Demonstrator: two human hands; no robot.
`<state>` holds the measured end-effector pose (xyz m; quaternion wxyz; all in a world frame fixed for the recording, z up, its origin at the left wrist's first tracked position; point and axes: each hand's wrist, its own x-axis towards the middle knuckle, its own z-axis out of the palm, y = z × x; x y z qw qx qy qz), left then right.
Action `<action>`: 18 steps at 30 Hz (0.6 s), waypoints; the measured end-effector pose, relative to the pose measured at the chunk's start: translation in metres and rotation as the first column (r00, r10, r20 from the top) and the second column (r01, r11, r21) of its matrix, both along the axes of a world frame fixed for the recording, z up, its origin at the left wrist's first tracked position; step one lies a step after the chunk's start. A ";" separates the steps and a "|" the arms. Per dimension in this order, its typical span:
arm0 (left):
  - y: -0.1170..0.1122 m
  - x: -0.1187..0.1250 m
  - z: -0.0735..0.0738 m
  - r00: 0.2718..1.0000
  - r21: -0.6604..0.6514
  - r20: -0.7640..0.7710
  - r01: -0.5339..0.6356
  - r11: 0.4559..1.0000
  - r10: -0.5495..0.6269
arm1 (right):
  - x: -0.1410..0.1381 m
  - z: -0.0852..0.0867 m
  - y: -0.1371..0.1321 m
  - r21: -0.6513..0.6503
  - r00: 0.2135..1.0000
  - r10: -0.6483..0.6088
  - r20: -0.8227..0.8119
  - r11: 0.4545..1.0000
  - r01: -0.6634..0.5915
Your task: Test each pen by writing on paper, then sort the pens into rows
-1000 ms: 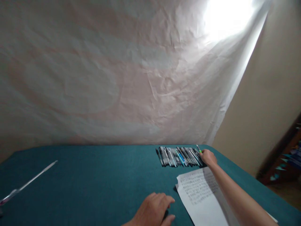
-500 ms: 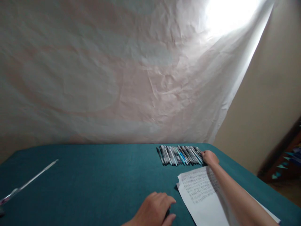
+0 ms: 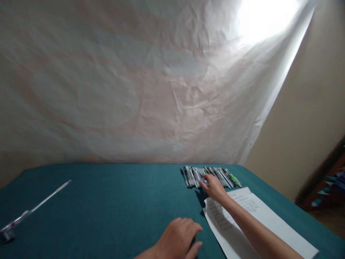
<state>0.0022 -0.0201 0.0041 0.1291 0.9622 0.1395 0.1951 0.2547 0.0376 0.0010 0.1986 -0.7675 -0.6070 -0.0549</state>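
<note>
The right hand (image 3: 212, 187), now seemingly empty, has left the green pen (image 3: 235, 179).

Backdrop (image 3: 107, 90): creased, pale, with faint pinkish bands
Glare (image 3: 266, 18): white, at the backdrop's upper right
Wall (image 3: 291, 108): beige, right of the backdrop
Table (image 3: 107, 205): dark teal, in front of the backdrop
Papers (image 3: 266, 217): white, overlapping, written on, near the table's right side
Strip (image 3: 48, 196): thin, whitish, slanting at the table's left
Clutter (image 3: 329, 182): blue and brown, blurred, right edge

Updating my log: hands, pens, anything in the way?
Left hand half-curled, left of papers. Right hand open at pens, contact unclear. Pens lined up side by side. Right forearm crosses papers.
</note>
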 end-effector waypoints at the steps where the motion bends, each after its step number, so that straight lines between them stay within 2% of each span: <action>1: 0.000 0.000 0.000 1.000 -0.005 -0.006 -0.004 1.000 0.004 | -0.012 -0.001 -0.001 0.007 0.999 0.032 0.005 0.999 -0.032; 3: -0.001 0.000 0.001 1.000 -0.011 -0.013 -0.010 1.000 0.010 | -0.033 -0.001 -0.001 0.012 0.995 0.096 0.022 0.995 -0.096; 5: 0.000 0.000 0.000 1.000 -0.015 -0.016 -0.013 1.000 0.013 | -0.048 -0.001 0.003 -0.013 0.994 0.107 0.032 0.994 -0.107; 9: 0.000 -0.001 -0.002 1.000 -0.023 -0.011 -0.007 1.000 0.006 | -0.063 -0.001 0.023 -0.119 1.000 0.011 0.008 0.993 -0.009; 15: 0.001 -0.002 -0.005 1.000 -0.027 -0.003 0.007 1.000 -0.007 | -0.049 -0.003 0.056 -0.249 0.960 -0.276 -0.046 0.934 0.257; 18: -0.001 -0.003 -0.002 1.000 -0.079 0.014 0.004 0.997 -0.003 | -0.031 -0.004 0.065 -0.274 0.940 -0.337 -0.045 0.910 0.313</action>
